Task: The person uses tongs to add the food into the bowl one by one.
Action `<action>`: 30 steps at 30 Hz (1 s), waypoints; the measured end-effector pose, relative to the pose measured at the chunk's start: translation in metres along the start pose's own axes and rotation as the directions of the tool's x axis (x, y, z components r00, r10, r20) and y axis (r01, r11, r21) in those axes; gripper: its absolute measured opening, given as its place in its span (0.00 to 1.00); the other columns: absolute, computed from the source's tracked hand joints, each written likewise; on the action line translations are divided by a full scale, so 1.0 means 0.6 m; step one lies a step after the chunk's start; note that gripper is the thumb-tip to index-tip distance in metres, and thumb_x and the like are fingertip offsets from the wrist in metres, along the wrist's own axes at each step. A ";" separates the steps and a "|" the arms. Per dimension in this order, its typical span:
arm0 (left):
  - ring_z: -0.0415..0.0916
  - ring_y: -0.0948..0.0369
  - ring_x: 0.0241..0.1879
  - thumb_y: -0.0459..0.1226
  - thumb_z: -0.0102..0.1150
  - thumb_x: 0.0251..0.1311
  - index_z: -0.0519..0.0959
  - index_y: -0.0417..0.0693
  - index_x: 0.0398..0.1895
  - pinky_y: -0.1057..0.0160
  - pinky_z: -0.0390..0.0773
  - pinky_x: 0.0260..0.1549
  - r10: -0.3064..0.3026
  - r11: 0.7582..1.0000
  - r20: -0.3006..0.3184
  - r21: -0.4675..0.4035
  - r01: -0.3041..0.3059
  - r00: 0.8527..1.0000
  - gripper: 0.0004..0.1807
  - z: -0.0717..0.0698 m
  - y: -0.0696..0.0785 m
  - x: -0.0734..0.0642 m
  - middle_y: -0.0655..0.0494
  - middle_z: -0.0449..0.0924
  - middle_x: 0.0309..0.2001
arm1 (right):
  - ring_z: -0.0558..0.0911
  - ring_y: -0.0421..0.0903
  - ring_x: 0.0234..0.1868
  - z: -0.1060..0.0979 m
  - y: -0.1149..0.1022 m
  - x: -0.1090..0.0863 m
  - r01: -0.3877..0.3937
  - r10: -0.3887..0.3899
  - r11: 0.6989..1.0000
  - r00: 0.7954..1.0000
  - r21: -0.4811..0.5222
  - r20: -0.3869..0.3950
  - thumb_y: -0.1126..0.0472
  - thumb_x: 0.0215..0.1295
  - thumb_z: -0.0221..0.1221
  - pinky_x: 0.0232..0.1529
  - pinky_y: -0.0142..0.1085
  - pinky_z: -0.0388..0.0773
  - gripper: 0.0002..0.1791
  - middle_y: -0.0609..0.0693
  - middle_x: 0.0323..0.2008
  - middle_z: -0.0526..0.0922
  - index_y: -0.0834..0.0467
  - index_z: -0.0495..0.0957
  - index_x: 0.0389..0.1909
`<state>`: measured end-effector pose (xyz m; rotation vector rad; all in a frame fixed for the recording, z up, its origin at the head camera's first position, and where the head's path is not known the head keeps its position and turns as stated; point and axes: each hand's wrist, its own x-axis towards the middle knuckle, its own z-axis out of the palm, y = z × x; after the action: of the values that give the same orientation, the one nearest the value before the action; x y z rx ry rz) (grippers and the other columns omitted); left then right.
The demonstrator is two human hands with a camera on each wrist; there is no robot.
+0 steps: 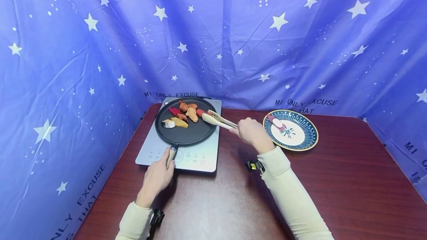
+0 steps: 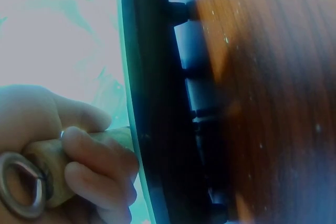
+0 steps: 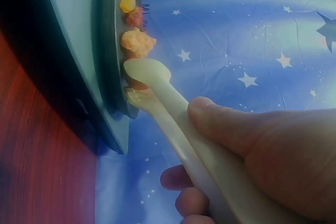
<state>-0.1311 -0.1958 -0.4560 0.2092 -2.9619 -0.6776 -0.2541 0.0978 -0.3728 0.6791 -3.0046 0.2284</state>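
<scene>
My left hand (image 1: 159, 175) grips the handle (image 1: 171, 155) of a black frying pan (image 1: 186, 134); a metal hanging ring (image 2: 39, 198) shows at the handle's end in the left wrist view. With my right hand (image 1: 254, 133) I hold pale kitchen tongs (image 1: 224, 122), thumb on one arm and fingers on the other. The tongs' tips are at the pan's right side around a red food piece (image 1: 200, 112), partly hidden by them. Beside it in the pan lie a golden fried piece (image 1: 192, 114), orange-brown pieces (image 1: 183, 106), a dark red piece (image 1: 174, 111), a yellow piece (image 1: 180, 122) and a silvery-white piece (image 1: 168, 123).
Under the pan is a silver induction cooker (image 1: 210, 160) on a reddish-brown table (image 1: 350, 180). To the right stands a blue-patterned plate (image 1: 310, 138) bearing one dark red and white piece (image 1: 277, 123). A blue starry curtain (image 1: 233, 47) hangs behind and at both sides.
</scene>
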 end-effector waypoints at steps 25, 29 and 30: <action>0.78 0.38 0.35 0.44 0.46 0.65 0.61 0.48 0.70 0.44 0.73 0.30 -0.010 1.000 0.017 0.002 0.010 1.000 0.30 -0.001 0.001 0.001 0.31 0.78 0.44 | 0.78 0.57 0.22 0.028 -0.006 0.019 -0.060 0.061 0.998 0.998 0.024 -0.031 0.43 0.62 0.58 0.25 0.51 0.74 0.24 0.55 0.18 0.74 0.59 0.75 0.19; 0.78 0.38 0.35 0.44 0.46 0.65 0.61 0.48 0.70 0.44 0.73 0.30 -0.007 1.000 0.014 0.003 0.006 1.000 0.30 0.000 0.000 0.000 0.31 0.78 0.43 | 0.78 0.56 0.21 0.027 -0.009 0.020 -0.053 0.054 0.998 0.998 0.019 -0.038 0.44 0.62 0.59 0.24 0.50 0.73 0.24 0.54 0.17 0.73 0.59 0.74 0.18; 0.78 0.38 0.34 0.44 0.46 0.65 0.61 0.48 0.70 0.44 0.73 0.30 -0.006 1.000 0.014 0.002 0.006 1.000 0.30 0.001 0.000 0.001 0.31 0.78 0.43 | 0.77 0.56 0.21 0.027 -0.010 0.021 -0.054 0.054 0.998 0.998 0.018 -0.038 0.44 0.62 0.59 0.24 0.50 0.73 0.24 0.54 0.17 0.73 0.59 0.74 0.18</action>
<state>-0.1315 -0.1956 -0.4563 0.2144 -2.9764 -0.6790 -0.2631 0.0850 -0.3868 0.5886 -2.9903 0.2663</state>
